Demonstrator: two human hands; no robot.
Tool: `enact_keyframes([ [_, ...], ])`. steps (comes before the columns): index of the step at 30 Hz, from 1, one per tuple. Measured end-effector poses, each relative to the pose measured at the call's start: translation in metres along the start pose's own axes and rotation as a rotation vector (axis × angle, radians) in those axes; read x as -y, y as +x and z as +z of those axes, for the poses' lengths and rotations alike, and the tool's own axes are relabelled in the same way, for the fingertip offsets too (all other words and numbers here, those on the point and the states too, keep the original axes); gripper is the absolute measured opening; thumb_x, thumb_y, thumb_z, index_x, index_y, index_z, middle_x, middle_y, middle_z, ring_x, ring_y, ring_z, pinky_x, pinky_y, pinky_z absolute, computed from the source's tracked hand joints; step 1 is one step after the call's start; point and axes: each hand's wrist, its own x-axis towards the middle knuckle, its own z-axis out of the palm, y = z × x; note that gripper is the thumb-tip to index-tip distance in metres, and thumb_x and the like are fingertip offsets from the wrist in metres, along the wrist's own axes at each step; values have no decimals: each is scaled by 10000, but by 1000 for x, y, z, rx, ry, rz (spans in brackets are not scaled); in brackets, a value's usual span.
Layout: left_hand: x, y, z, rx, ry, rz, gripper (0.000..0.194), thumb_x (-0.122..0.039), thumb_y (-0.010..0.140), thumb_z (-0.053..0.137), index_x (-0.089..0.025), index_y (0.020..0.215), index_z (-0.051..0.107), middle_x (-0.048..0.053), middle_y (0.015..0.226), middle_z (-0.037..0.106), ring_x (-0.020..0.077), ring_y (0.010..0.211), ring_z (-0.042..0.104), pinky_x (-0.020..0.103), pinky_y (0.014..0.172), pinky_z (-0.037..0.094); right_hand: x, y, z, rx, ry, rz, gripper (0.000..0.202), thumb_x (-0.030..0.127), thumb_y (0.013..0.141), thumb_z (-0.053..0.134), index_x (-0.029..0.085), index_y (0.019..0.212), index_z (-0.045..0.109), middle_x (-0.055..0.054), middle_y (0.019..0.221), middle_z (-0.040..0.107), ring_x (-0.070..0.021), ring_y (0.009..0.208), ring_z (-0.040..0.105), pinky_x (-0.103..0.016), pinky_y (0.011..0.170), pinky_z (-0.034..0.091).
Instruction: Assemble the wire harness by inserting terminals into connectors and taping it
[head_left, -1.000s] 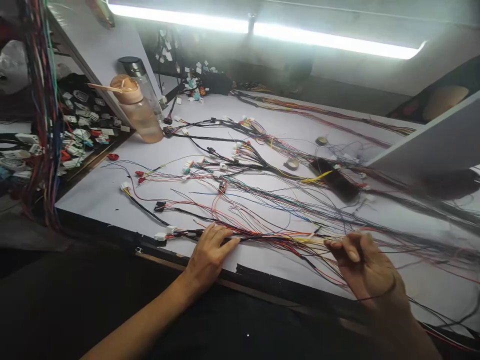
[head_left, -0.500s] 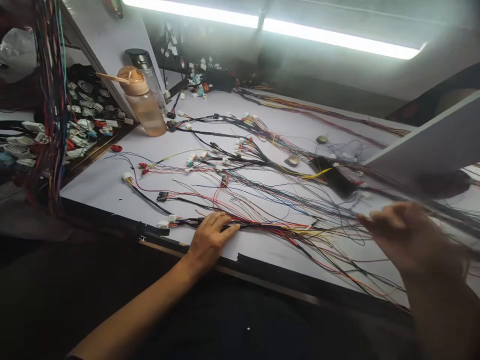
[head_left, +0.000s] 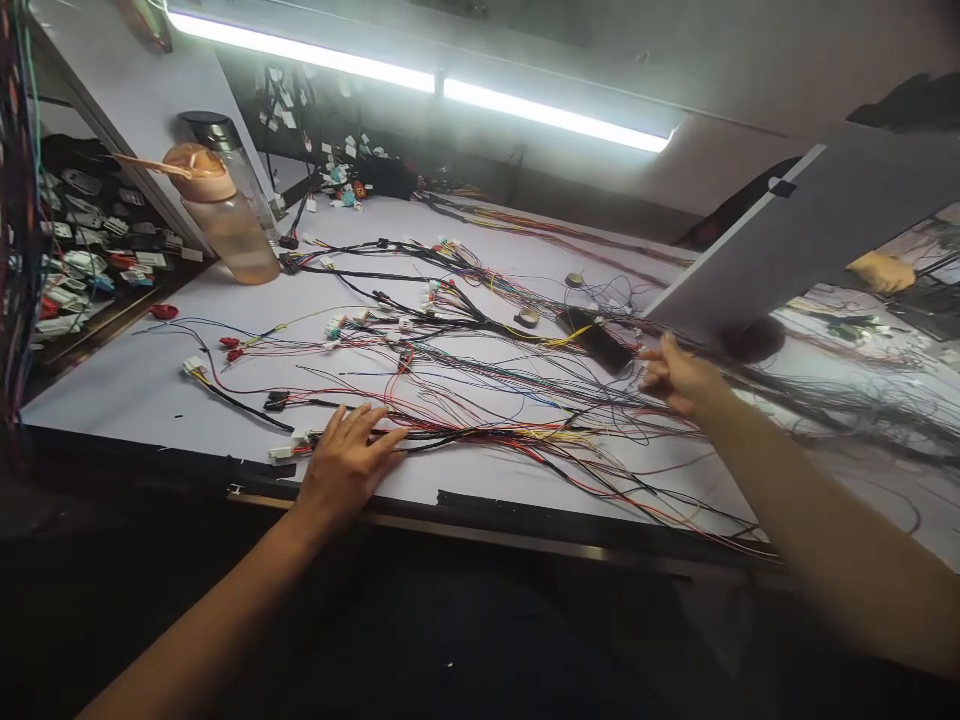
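My left hand (head_left: 349,460) lies flat with spread fingers over the near wire harness (head_left: 472,434), close to its white connectors (head_left: 281,453). This harness runs rightward along the front of the white table, fanning into loose red, yellow and black wires. At the right, my right hand (head_left: 679,378) reaches over the wires beside a black phone (head_left: 606,350). Its fingers are bent and apart, with nothing plainly held. A black connector (head_left: 276,400) lies left of my left fingers. Further back is another black-sleeved harness (head_left: 487,322) with several small connectors.
A bottle with a peach lid (head_left: 232,230) and a dark-lidded bottle (head_left: 244,165) stand at the left. A grey partition (head_left: 757,240) rises at the right, with another person's hand (head_left: 881,270) beyond it. Tape rolls (head_left: 526,318) lie mid-table. Connectors fill the left bin (head_left: 90,270).
My right hand has moved inward and forward from the right front to beside the phone. My left hand stays on the harness. The view has turned right, showing more beyond the partition.
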Motion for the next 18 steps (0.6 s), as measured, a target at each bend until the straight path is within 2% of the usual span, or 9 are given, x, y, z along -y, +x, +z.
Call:
enact_keyframes([
  [2,9,-2,0,15,-4,-12,365,-390,890,564,-194,1189,633,183,1291,578,348,1234,517,594,1047,353,16,10,13,50,51,-4,423,467,985,367,169,749,553,101,446,276,-86,439,378,-289,603,474],
  [5,17,-2,-1,14,-24,-2,400,-427,889,556,-149,1172,607,190,1245,606,337,1192,554,608,1070,310,41,20,24,283,-74,32,433,551,934,435,145,893,580,33,540,498,-107,555,524,-311,656,466],
  [8,17,0,-3,-8,-59,14,325,-402,892,561,-154,1096,612,167,1175,639,307,1123,599,617,1080,286,64,21,24,553,-552,136,520,586,898,470,94,942,633,-116,747,663,-161,660,619,-345,660,449],
  [9,16,0,-3,-12,-74,16,295,-382,893,566,-162,1084,611,157,1163,642,294,1108,606,614,1082,286,71,19,24,583,-744,164,530,585,883,496,80,909,657,-144,774,675,-174,660,628,-351,655,442],
  [11,14,0,-4,-19,-109,18,241,-330,889,583,-180,1076,608,135,1142,644,267,1081,614,592,1079,310,83,11,28,525,-1138,143,546,595,839,557,67,803,690,-171,757,676,-193,647,629,-357,644,424],
  [13,12,0,-4,-41,-148,15,208,-278,875,607,-192,1064,611,117,1111,647,245,1053,617,552,1059,364,90,-4,40,383,-1434,-53,558,626,818,569,89,763,708,-165,740,671,-206,669,620,-352,642,399],
  [15,10,0,-5,-75,-188,14,183,-230,858,626,-193,1037,620,106,1076,649,232,1026,619,518,1036,407,88,-24,63,321,-1479,-392,497,613,856,533,155,843,724,-125,792,684,-199,722,613,-326,656,382],
  [17,8,1,-6,-107,-213,19,148,-188,842,636,-188,990,630,101,1044,652,223,996,621,506,1024,426,76,-47,96,478,-1275,-657,331,498,916,517,234,958,712,-61,874,707,-169,764,616,-282,672,383],
  [18,7,2,-8,-117,-219,21,135,-170,834,641,-186,968,634,98,1028,652,218,979,621,506,1021,429,67,-60,114,599,-1174,-726,272,449,926,523,251,971,704,-37,897,714,-158,790,622,-263,675,384],
])
